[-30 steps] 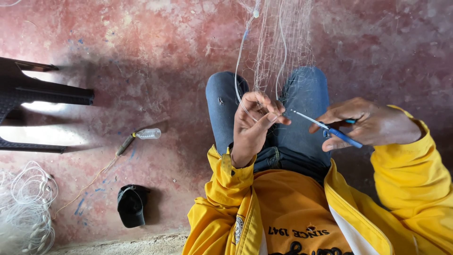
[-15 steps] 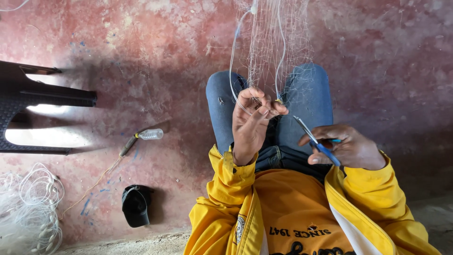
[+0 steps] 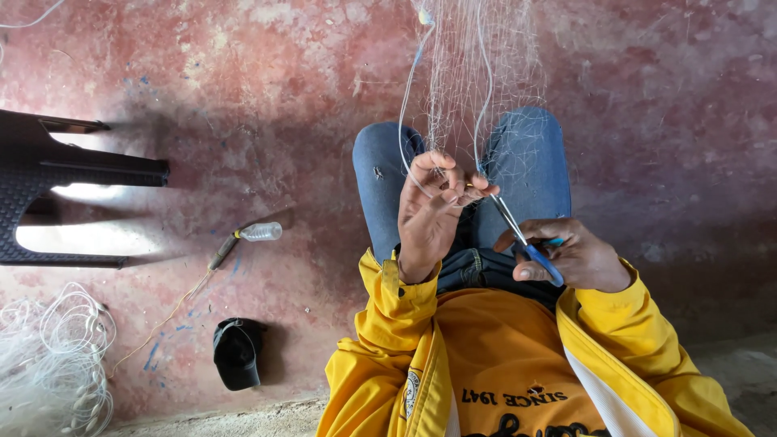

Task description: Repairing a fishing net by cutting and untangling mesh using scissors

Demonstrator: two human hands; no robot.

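A fine white fishing net [image 3: 477, 77] hangs down from the top of the view over my knees in blue jeans [image 3: 530, 158]. My left hand [image 3: 433, 214] is raised and pinches strands of the net between thumb and fingertips. My right hand [image 3: 571, 257] sits lower and to the right. It grips a blue-handled tool [image 3: 541, 260] with a thin metal tip. The tip points up and left and reaches the net right at my left fingertips. I wear a yellow jacket [image 3: 388, 324].
A dark plastic chair [image 3: 73, 174] stands at the left on the reddish floor. A small clear bottle [image 3: 261, 232] lies on a stick and cord, with a black cap [image 3: 237, 352] below it. A heap of white net and line [image 3: 48, 364] fills the lower left corner.
My right hand has moved down and leftward with the tool, bringing its tip to my left fingers. My left hand stays raised, its fingers closed tighter on the net.
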